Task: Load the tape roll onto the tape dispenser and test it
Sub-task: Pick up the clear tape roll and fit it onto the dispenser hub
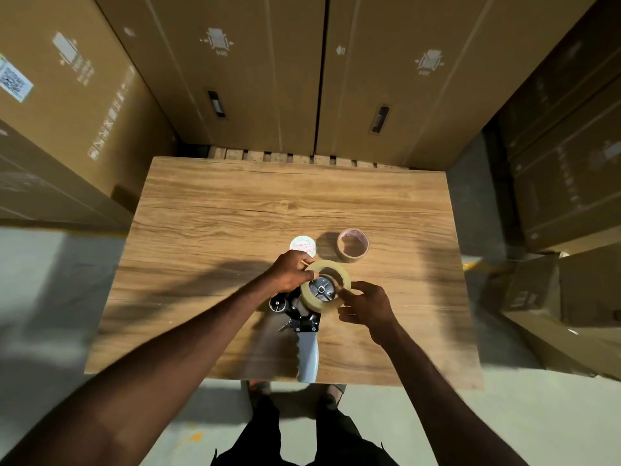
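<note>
1. A wood-grain laminate table (215,210) is seen hemmed in by tall brown cardboard boxes (235,68) behind and at both sides.
2. A used brown tape core (353,245) and a round white printed label disc (303,245) are seen on the table just beyond the hands, apart from the work.
3. A handheld tape dispenser with a grey handle and black metal frame (307,348) is laid on the table, handle toward the person.
4. A clear packing tape roll (325,285) is placed around the dispenser's black hub.
5. The roll's far rim is pinched by the left hand (290,270).
6. Its near rim is gripped by the fingers of the right hand (368,306).
</note>
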`<action>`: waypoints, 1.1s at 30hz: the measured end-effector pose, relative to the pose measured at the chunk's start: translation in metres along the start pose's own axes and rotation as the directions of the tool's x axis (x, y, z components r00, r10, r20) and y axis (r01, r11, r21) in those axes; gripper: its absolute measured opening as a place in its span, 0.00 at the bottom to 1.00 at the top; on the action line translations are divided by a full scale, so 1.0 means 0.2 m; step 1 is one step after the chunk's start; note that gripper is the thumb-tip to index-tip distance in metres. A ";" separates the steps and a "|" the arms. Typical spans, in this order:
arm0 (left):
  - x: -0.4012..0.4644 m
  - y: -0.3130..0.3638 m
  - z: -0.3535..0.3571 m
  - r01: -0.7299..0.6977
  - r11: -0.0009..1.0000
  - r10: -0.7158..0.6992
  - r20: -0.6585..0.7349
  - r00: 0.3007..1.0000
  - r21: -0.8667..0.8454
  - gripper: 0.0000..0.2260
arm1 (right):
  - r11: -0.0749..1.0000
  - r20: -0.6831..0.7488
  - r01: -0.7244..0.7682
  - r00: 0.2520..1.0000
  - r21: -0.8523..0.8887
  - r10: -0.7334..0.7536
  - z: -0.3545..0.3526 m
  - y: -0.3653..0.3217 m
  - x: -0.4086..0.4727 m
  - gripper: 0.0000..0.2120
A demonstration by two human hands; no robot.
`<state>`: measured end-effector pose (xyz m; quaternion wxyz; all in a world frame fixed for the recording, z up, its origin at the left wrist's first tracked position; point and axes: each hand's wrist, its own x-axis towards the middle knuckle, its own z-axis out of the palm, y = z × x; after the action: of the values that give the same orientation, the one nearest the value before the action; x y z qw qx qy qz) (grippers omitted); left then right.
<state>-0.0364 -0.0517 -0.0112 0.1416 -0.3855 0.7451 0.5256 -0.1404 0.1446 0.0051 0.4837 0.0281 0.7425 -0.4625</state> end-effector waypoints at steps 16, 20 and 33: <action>0.09 0.01 -0.04 -0.030 0.995 0.024 0.066 0.998 0.090 0.15 | 0.999 0.024 0.024 0.999 -0.024 -0.023 -0.03 0.09 0.09 0.15; 0.09 0.02 -0.06 -0.046 0.990 0.038 0.069 0.997 0.131 0.14 | 0.999 0.016 0.045 0.999 -0.025 -0.044 -0.02 0.07 0.10 0.14; 0.10 0.02 -0.07 0.000 0.985 -0.015 0.086 0.996 0.173 0.17 | 0.997 0.019 0.077 0.997 0.030 -0.077 -0.01 0.11 0.16 0.15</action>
<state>-0.0508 -0.0722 -0.0149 0.2088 -0.3513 0.7796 0.4746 -0.1478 0.1457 -0.0329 0.4726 0.0017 0.7314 -0.4917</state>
